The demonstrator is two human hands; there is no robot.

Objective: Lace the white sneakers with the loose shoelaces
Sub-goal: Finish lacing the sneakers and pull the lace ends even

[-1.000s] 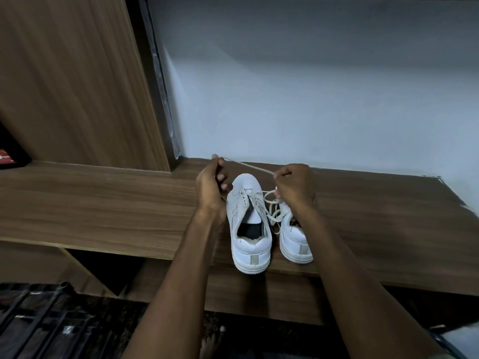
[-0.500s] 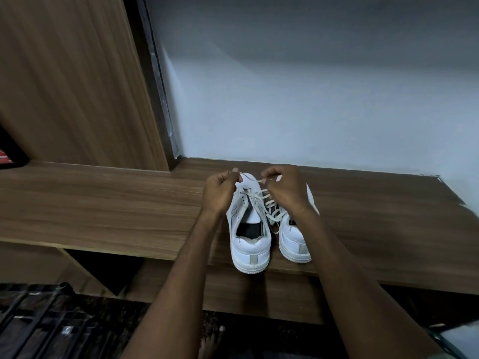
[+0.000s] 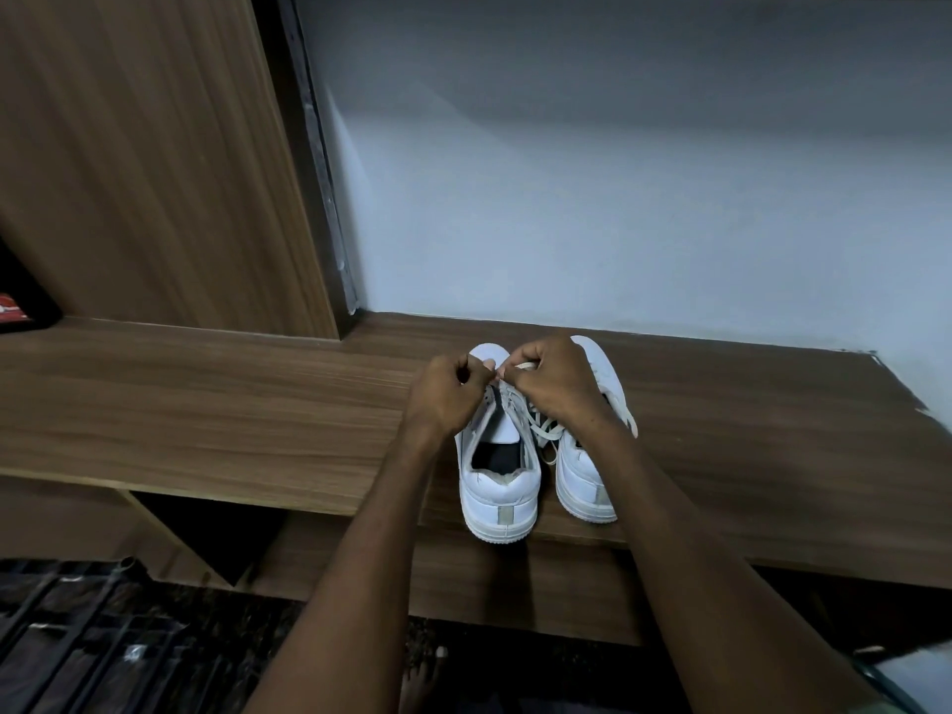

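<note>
Two white sneakers stand side by side on a wooden shelf (image 3: 206, 404), heels toward me. The left sneaker (image 3: 502, 487) is partly laced and its tongue shows. The right sneaker (image 3: 587, 476) is half hidden under my right forearm. My left hand (image 3: 448, 394) and my right hand (image 3: 554, 383) meet over the left sneaker's toe end, both pinching the white shoelace (image 3: 525, 366). Loose loops of lace (image 3: 546, 430) lie between the two shoes. The lace ends inside my fingers are hidden.
A tall wooden panel (image 3: 154, 172) rises at the left, and a pale wall (image 3: 618, 198) backs the shelf. A dark object with a red patch (image 3: 20, 306) sits at the far left. Below the shelf are a dark opening and a metal grille (image 3: 77, 636).
My hands held the lace stretched taut between them a second ago. They have come together over the left sneaker's toe, and the lace is slack now.
</note>
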